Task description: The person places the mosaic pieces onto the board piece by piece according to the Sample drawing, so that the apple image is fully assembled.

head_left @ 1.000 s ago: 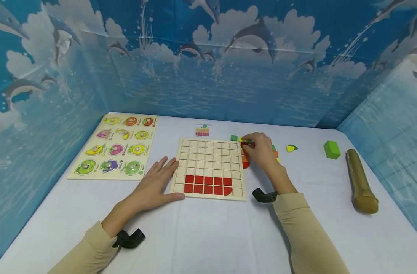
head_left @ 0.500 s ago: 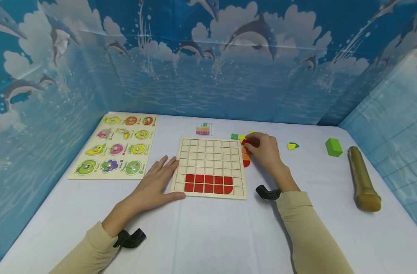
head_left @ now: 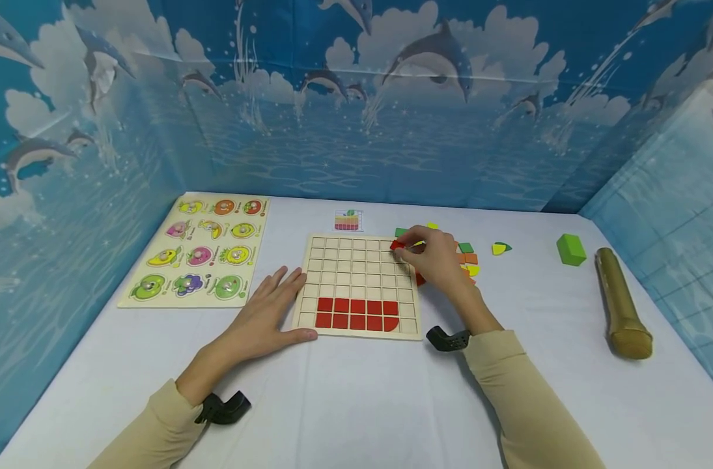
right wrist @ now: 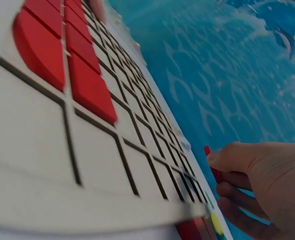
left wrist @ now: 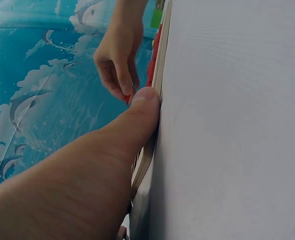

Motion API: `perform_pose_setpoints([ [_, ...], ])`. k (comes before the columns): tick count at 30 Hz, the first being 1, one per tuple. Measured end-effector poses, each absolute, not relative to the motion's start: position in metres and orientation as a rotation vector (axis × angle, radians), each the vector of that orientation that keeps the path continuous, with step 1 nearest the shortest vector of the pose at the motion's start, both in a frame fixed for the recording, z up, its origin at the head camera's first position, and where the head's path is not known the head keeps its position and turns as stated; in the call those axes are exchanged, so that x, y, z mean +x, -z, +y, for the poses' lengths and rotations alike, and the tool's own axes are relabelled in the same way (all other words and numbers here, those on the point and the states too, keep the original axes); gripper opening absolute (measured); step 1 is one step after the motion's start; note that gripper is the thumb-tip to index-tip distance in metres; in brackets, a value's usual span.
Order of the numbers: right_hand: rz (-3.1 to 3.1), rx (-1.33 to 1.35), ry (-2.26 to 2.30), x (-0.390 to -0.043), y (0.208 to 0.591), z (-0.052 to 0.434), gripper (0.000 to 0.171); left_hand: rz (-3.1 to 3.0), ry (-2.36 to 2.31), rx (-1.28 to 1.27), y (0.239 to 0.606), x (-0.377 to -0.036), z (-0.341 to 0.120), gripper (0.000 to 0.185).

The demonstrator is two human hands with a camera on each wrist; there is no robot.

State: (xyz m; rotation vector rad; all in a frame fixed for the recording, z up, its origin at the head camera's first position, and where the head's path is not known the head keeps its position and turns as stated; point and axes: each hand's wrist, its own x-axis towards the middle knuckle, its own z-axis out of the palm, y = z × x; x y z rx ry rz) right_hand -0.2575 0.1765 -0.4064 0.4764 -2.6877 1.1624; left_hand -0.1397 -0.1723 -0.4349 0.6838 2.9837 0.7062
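Observation:
A wooden grid board (head_left: 356, 267) lies on the white table, with red tiles (head_left: 356, 314) filling part of its two lowest rows. My right hand (head_left: 429, 257) pinches a small red tile (head_left: 396, 245) over the board's upper right corner; the same tile (right wrist: 213, 170) shows at the fingertips in the right wrist view. My left hand (head_left: 268, 316) lies flat with straight fingers against the board's left edge, thumb (left wrist: 140, 107) touching the board's rim (left wrist: 157, 85).
Loose green, yellow, orange and red pieces (head_left: 467, 257) lie right of the board. A fruit puzzle board (head_left: 198, 251) sits at the left, a small picture card (head_left: 348, 222) behind the grid. A green block (head_left: 570, 249) and a brown cylinder (head_left: 621, 303) are at the right.
My right hand has come leftward from the loose pieces, carrying a red tile, and is now over the board's upper right corner. The left hand has stayed put.

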Motion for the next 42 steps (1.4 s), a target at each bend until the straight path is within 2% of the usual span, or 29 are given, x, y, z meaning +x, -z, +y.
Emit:
perform_pose_setpoints([
  [11, -2.698, 0.827, -1.165, -0.224, 0.404, 0.11, 0.018, 2.99, -0.717, 0.669, 0.435, -0.139, -0.175, 0.112],
  [20, -2.713, 0.973, -1.096, -0.194, 0.409, 0.067, 0.019, 2.988, -0.72, 0.677, 0.435, -0.138, -0.176, 0.112],
  [31, -2.618, 1.028, -1.106, -0.175, 0.421, 0.046, 0.015, 2.986, -0.716, 0.709, 0.435, -0.14, -0.174, 0.111],
  [42, -2.587, 1.046, -1.029, -0.17, 0.423, 0.044, 0.009, 2.99, -0.712, 0.714, 0.435, -0.141, -0.173, 0.113],
])
